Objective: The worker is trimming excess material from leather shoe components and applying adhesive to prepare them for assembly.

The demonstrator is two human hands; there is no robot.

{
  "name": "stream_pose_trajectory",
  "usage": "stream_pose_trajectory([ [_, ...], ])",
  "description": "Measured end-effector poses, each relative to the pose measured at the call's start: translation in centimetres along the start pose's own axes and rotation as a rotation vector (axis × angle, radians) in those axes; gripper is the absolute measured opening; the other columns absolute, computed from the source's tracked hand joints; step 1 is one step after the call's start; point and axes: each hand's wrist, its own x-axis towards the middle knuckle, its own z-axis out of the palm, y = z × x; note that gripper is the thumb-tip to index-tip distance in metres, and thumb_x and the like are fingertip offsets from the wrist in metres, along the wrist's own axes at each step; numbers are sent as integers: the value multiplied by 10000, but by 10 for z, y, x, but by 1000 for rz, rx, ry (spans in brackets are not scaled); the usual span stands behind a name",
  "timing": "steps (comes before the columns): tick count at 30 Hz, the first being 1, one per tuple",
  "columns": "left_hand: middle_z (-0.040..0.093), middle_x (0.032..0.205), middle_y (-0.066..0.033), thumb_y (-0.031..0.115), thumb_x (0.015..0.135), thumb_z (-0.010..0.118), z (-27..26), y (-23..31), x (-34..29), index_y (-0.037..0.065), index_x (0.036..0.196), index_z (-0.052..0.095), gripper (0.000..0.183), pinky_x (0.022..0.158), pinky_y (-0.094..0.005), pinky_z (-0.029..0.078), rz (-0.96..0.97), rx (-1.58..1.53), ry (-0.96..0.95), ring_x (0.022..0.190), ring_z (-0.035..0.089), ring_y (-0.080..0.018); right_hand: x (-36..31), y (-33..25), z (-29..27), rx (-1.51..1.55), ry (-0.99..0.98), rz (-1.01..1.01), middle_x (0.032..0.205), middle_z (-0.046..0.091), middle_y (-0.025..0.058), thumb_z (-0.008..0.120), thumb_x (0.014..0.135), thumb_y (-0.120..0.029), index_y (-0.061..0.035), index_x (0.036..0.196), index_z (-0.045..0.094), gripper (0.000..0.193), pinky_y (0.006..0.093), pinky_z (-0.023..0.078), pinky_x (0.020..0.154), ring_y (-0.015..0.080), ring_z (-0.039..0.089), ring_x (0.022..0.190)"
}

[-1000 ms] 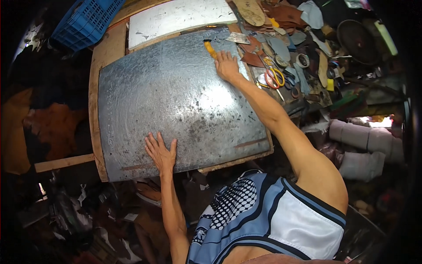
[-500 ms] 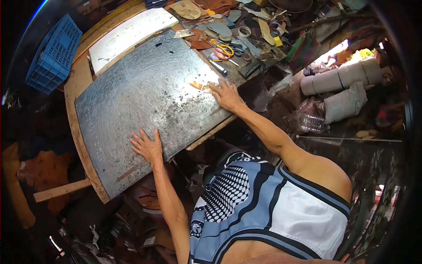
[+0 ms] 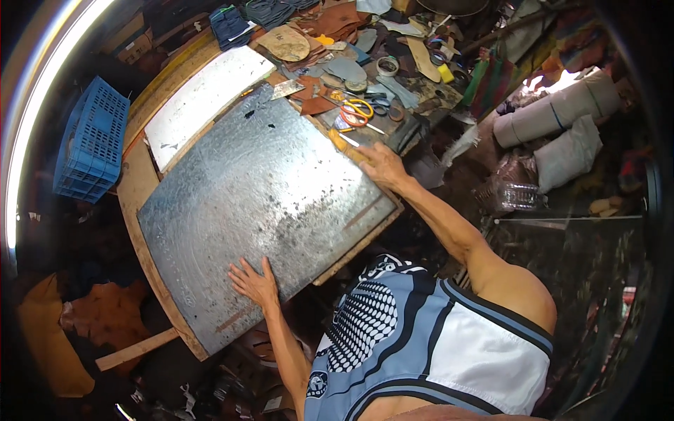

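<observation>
My left hand (image 3: 254, 282) lies flat and open, fingers spread, on the near part of a worn grey metal sheet (image 3: 225, 203). Dark specks and scratches mark the sheet, which rests on a wood-edged table. At the sheet's right edge is my right hand (image 3: 382, 167), fingers reaching toward a yellow-brown scrap (image 3: 342, 142). Whether it grips the scrap is hard to make out; the fingers look extended. A pale slim tool (image 3: 349, 139) lies against the scrap. Just beyond are orange-handled scissors (image 3: 357, 112) and a white stick (image 3: 373, 129).
Leather scraps (image 3: 337, 24), a tape roll (image 3: 387, 66) and a yellow block (image 3: 445, 73) crowd the far right of the bench. A white board (image 3: 203, 102) lies beyond the sheet. At left stands a blue crate (image 3: 95, 140); a wooden bar (image 3: 137, 349) juts out below it.
My right hand and the yellow-brown scrap have moved off the metal sheet's surface to its right edge. My left hand stays flat on the sheet. The whole view has shifted.
</observation>
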Motion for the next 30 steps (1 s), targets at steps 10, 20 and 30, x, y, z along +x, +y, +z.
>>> stream_pose_trajectory([
  [10,194,1582,-230,531,963,495,-11,5,1,52,1496,332,735,1172,-556,96,-44,-10,-116,1468,122,-421,270,67,53,122,84,206,1091,667,228,666,826,-289,-108,1209,663,424,474,505,847,388,636,1011],
  [20,189,1577,-244,500,944,543,-17,9,4,27,1466,361,727,1169,-563,106,-79,-18,-161,1463,128,-435,328,76,118,-293,-54,158,1111,655,218,614,860,-294,-144,1194,670,371,492,489,924,403,612,1063],
  [30,200,1576,-236,501,936,556,-14,7,4,37,1458,378,721,1167,-565,130,-63,-10,-128,1461,143,-431,322,83,115,-264,-58,48,1131,638,252,618,850,-278,-41,1138,651,374,512,478,923,432,602,1078],
])
